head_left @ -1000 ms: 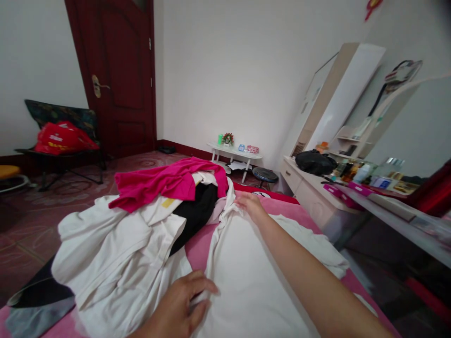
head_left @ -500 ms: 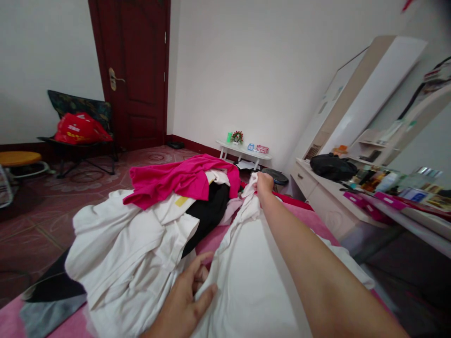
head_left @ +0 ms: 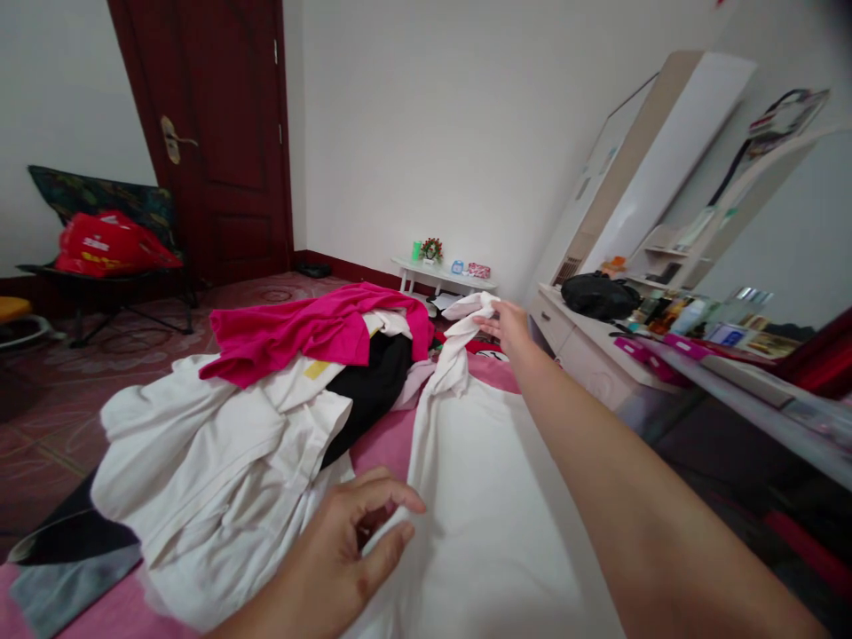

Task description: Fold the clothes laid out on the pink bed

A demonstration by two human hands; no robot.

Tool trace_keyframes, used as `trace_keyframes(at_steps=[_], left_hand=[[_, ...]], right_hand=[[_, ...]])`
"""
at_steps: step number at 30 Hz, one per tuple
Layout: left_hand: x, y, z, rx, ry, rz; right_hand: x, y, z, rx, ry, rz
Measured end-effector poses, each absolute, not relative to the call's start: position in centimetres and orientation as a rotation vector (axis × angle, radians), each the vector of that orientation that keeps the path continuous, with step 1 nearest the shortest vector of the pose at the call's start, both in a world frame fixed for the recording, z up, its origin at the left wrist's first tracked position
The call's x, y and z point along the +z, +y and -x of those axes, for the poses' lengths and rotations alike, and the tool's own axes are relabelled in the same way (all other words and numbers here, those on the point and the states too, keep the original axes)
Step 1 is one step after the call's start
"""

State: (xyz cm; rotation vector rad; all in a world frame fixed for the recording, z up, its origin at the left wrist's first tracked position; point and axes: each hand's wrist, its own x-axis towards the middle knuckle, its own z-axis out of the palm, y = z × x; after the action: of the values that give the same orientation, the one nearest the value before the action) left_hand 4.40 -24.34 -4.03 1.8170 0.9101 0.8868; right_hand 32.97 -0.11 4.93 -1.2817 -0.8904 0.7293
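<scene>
A white garment (head_left: 485, 497) lies stretched along the pink bed (head_left: 376, 444) in front of me. My right hand (head_left: 509, 324) is reached out to its far end and grips the bunched white cloth there, lifting it off the bed. My left hand (head_left: 346, 550) sits at the near end, thumb and fingers pinching the garment's left edge. To the left lies a pile of clothes: white garments (head_left: 219, 461), a black one (head_left: 369, 390) and a magenta one (head_left: 312, 328) on top.
A white dresser (head_left: 599, 351) with a black bag (head_left: 595, 295) and bottles stands to the right. A small white table (head_left: 443, 277) is by the far wall. A dark red door (head_left: 213, 133) and a chair with a red bag (head_left: 110, 244) stand at the left.
My right hand has lifted the garment's far end higher and further out. My left hand has gone from lying flat on the near edge to pinching it.
</scene>
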Motion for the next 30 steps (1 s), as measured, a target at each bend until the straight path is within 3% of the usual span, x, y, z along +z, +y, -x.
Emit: trace_keyframes(at_steps=[4,11,15,20,25,30], left_hand=[[-2.0,-25.3,-7.9,0.774,0.718,-1.994],[-12.0,-25.2,-16.8,0.239,0.156,-2.510],[-11.9,-25.1,-18.2,0.205,0.385,-2.540],[-8.3,-24.9,-16.6,0.385,0.716,-2.590],[-9.7,-24.2,-16.0,0.575,0.822,-2.551],[-10.9,-23.5,-16.2,0.457,1.029,-2.483]], right_hand=[[3.4,-3.9,-38.6,0.643,-0.720,1.233],[-7.8,-11.7,-44.5,0.500,-0.658,1.327],[-12.0,-12.9,-44.9,0.362,-0.752,1.404],[-12.1,-12.7,-43.9,0.172,-0.984,1.563],[-11.0,-12.2,-43.1,-0.154,-1.340,2.045],[-9.4,-10.2,-44.0,-0.081,-1.476,2.307]])
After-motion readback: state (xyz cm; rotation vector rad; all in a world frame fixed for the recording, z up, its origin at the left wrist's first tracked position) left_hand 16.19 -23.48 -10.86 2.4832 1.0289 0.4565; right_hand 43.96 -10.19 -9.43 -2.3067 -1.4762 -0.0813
